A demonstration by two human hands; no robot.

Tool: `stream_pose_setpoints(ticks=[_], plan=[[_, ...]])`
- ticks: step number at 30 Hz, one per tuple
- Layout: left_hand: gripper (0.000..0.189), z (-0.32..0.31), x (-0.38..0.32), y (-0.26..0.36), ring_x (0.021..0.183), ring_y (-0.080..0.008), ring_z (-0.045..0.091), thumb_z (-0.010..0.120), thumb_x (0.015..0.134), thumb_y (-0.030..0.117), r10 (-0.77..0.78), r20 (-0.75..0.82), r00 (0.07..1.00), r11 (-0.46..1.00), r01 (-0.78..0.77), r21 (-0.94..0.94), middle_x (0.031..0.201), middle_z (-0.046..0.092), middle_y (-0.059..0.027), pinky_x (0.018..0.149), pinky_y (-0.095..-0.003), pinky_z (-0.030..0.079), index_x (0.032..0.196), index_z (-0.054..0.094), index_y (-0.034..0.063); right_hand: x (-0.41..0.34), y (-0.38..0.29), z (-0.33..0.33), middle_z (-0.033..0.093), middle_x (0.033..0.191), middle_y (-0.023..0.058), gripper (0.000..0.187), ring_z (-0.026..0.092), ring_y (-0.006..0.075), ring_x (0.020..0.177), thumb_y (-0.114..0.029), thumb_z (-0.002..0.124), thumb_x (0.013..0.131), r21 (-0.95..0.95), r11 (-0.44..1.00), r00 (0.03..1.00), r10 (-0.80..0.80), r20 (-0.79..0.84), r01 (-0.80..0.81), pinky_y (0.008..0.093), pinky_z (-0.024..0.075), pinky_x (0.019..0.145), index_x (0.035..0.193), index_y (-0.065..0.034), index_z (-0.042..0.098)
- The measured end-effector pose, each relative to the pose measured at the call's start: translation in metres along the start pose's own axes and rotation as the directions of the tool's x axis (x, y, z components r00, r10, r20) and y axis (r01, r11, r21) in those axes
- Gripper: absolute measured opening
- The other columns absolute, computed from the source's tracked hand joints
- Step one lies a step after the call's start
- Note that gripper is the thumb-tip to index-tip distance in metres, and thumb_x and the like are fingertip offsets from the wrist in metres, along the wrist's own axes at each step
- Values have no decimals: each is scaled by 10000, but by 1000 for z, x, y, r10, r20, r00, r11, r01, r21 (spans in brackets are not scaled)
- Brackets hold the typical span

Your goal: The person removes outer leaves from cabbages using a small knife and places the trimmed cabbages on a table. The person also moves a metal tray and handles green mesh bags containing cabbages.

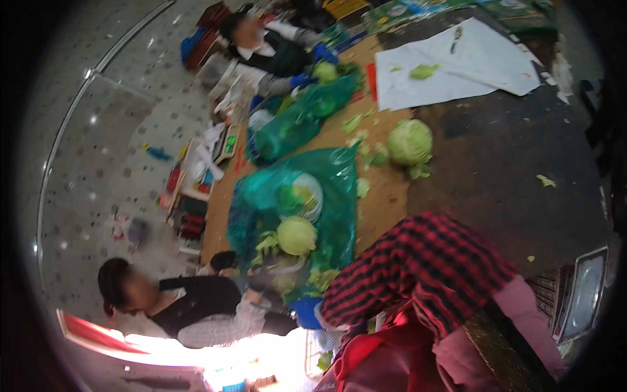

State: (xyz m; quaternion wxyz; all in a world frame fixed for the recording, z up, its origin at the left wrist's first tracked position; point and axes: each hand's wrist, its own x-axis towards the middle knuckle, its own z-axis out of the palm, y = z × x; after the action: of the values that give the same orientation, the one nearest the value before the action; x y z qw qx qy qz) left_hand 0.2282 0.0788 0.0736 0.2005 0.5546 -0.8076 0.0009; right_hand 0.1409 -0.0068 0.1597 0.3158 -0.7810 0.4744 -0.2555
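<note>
My right hand, in a blue glove (307,312), is at the lower edge of the table, beyond the red-and-black checked sleeve. Its fingers are blurred and partly hidden, so a grip cannot be made out. My left hand is out of view. Near the right glove are loose cabbage leaves (323,279) and a green plastic bag (338,196) spread on the table. A pale cabbage (297,236) sits over the bag, close to a co-worker's dark-gloved hand (267,281). Behind it a round white-rimmed thing (316,196) shows at the bag, with green leaf inside.
Another cabbage (410,142) stands on the brown tabletop (387,206) among leaf scraps. Beyond it lie white sheets (455,73) with a knife (456,39). A second co-worker in blue gloves (303,80) handles a cabbage (325,72) by another green bag (299,130). A scale (228,143) stands left.
</note>
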Motion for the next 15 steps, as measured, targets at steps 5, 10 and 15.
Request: stream_pose_setpoints(ticks=[5, 10, 15], plan=[[375, 14, 17, 1, 948, -384, 540, 664, 778, 296, 29, -30, 999, 999, -30, -26, 945, 576, -186, 826, -498, 415, 1049, 610, 42, -32, -20, 12, 681, 947, 124, 288, 674, 295, 869, -210, 554, 853, 497, 866, 982, 140, -127, -59, 405, 514, 718, 1115, -107, 619], [368, 13, 5, -15, 952, -382, 536, 660, 779, 282, -32, -60, 998, 999, 32, 1, 942, 571, -188, 831, -499, 410, 1049, 610, 37, -69, 2, 32, 665, 1021, 135, 309, 652, 298, 975, -200, 562, 853, 793, 604, 982, 183, -35, -84, 418, 501, 801, 1150, -128, 606], [361, 17, 17, -9, 956, -380, 532, 655, 781, 268, 13, -83, 996, 1000, -14, -7, 939, 566, -190, 835, -501, 405, 1049, 609, 31, -138, 154, -58, 649, 1068, 114, 323, 614, 251, 955, -168, 613, 853, 676, 737, 712, 472, -520, 5, 379, 496, 801, 1170, -107, 603]])
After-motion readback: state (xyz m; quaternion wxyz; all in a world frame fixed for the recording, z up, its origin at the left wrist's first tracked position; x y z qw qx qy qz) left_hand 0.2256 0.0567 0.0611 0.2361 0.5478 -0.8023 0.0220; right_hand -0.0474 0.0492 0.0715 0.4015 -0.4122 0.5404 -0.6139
